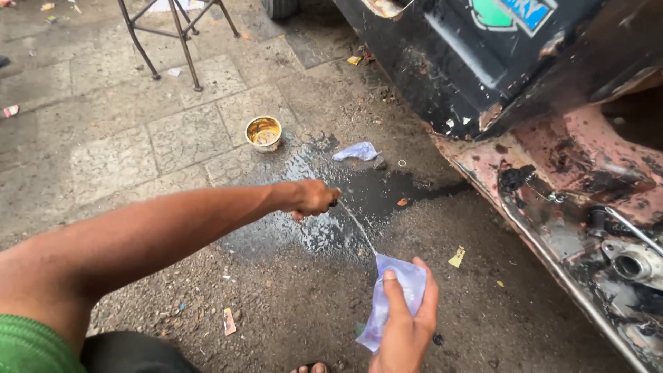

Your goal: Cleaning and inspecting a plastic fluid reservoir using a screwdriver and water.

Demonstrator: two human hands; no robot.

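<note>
My right hand grips a small clear plastic water sachet, squeezed so that a thin stream of water arcs toward my left hand. My left hand is stretched out over the wet ground, its fingers closed around a small dark object that I cannot make out. The water lands at that hand and runs onto a dark wet patch on the pavement.
A small round tin bowl sits on the paving stones. A crumpled empty sachet lies beyond the wet patch. A stripped vehicle body with rusty metal fills the right side. Metal stool legs stand at the back.
</note>
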